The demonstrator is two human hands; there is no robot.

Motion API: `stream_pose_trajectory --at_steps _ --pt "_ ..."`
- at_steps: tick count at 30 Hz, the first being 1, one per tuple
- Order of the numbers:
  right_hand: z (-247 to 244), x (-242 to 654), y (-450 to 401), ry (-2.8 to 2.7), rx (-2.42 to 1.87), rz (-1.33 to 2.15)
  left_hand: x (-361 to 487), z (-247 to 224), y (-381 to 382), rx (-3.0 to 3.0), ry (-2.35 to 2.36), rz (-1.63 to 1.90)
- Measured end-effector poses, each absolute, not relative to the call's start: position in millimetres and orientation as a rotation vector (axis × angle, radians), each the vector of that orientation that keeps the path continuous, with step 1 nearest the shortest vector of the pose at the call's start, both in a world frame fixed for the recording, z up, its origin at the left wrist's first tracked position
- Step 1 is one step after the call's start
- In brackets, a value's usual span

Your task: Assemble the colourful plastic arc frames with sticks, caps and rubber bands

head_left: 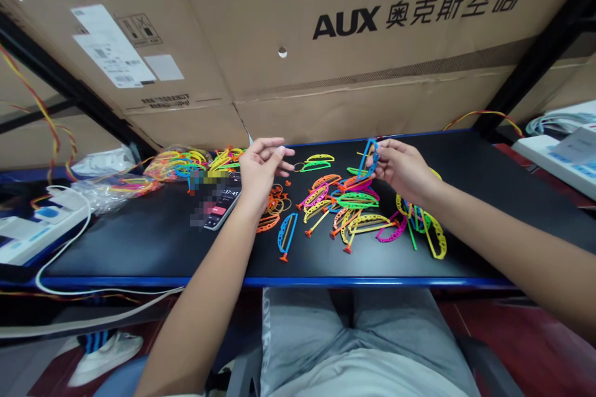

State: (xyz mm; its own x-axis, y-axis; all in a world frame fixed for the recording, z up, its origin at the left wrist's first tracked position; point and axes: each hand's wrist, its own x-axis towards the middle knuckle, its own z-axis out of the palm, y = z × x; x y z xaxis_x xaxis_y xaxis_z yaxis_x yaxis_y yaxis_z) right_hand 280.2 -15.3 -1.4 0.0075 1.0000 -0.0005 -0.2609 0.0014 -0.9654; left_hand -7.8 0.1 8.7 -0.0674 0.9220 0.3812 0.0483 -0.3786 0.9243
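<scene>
- Right grip pinches blue strip at 1 o'clock; slack pinch could drop it onto pile.
- Left grip, half open, empty, could nudge phone at 11 o'clock.

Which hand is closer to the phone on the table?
Left. The left hand is just up and right of the phone; the right hand is much farther right, past the colored plastic pieces.

Right hand pinching blue plastic loop; left hand open above neon plastic pieces.
</scene>
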Motion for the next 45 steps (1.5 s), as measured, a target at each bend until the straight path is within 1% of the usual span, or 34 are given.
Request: stream_pose_trajectory --at_steps 4,8,15,19,24,26,30,33,38,45 --pt "-2 284 -7 -0.906 -1.100 1.273 -21 5 10 1.537 1.288 1.418" --pt "-3 284 -5 -0.922 -1.074 1.207 -31 5 10 1.874 1.446 1.170" --pt "-9 282 -7 -1.048 -1.038 1.162 -56 7 13 2.245 1.427 0.661" --pt "-12 284 -6 -1.069 -1.023 1.168 -57 0 17 2.292 1.472 0.506" --pt "-14 284 -6 -1.114 -1.005 1.176 -52 -4 20 2.395 1.524 0.472" --pt "-14 284 -7 -1.121 -0.999 1.177 -49 -2 18 2.413 1.497 0.538" --pt "-15 280 -10 -1.143 -0.972 1.137 -31 1 7 2.232 1.184 0.793" --pt "-15 274 -17 -1.226 -0.932 1.102 -8 -1 -6 2.086 1.012 0.828" --pt "-16 260 -30 -1.373 -0.861 1.080 15 -12 -16 1.946 0.949 0.826" --pt "-21 256 -34 -1.474 -0.833 1.016 17 -15 -12 1.859 0.917 0.875"
